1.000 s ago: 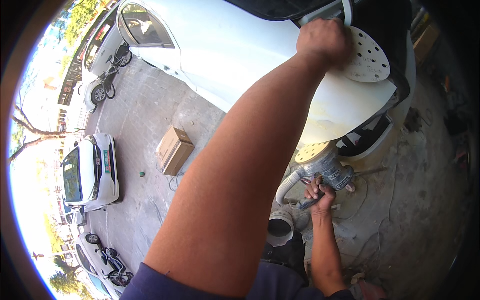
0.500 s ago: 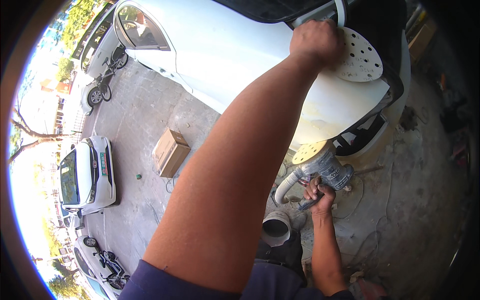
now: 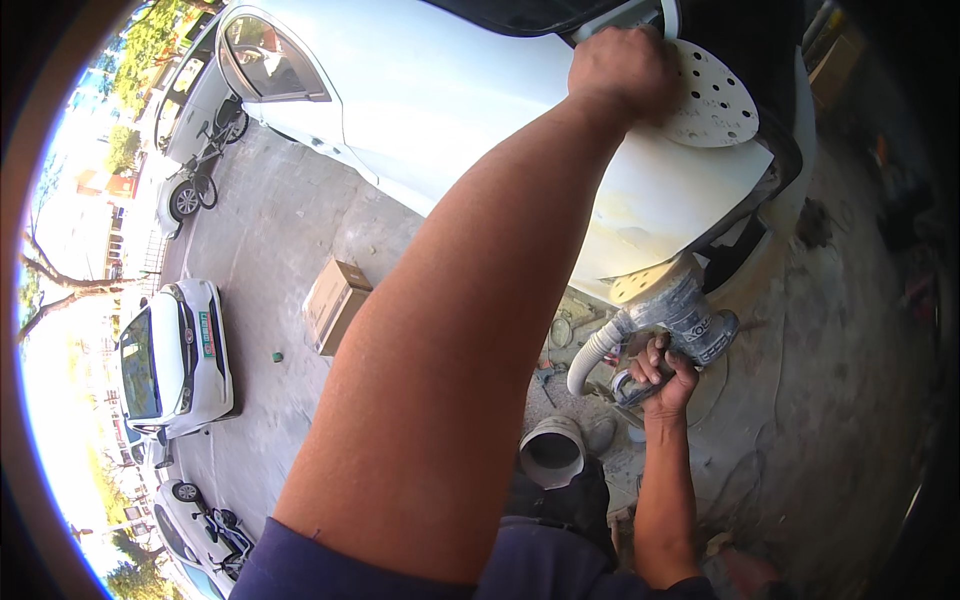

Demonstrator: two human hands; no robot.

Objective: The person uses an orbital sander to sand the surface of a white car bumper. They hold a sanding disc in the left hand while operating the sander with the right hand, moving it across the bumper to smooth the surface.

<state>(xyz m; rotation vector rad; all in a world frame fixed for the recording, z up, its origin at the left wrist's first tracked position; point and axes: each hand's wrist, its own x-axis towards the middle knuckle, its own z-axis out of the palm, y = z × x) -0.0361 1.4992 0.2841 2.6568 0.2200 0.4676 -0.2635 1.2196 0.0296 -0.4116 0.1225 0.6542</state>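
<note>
My left arm reaches far forward over the white car's body panel [image 3: 670, 200]. At its end my left hand [image 3: 622, 75] is closed, slightly blurred, at the edge of a round white sanding disc [image 3: 715, 100] dotted with holes. The disc rests on or just above the panel; which one I cannot tell. Lower down, my right hand [image 3: 662, 378] is wrapped round the handle of a dusty grey-blue orbital sander [image 3: 690, 318]. The sander's round yellowish perforated pad [image 3: 642, 283] faces up toward the panel's lower edge, and a ribbed grey hose [image 3: 592, 355] curves from its side.
A bucket [image 3: 552, 455] stands on the floor by my legs. Left of my arm lie a cardboard box [image 3: 337, 305] and a small green object [image 3: 278, 357]. Parked cars, one a white car [image 3: 180, 350], and a bicycle [image 3: 203, 170] stand farther left. Cables trail over the floor at right.
The sander and my right hand have shifted right and slightly up. My left hand and the sanding disc have moved a little left and up in the view.
</note>
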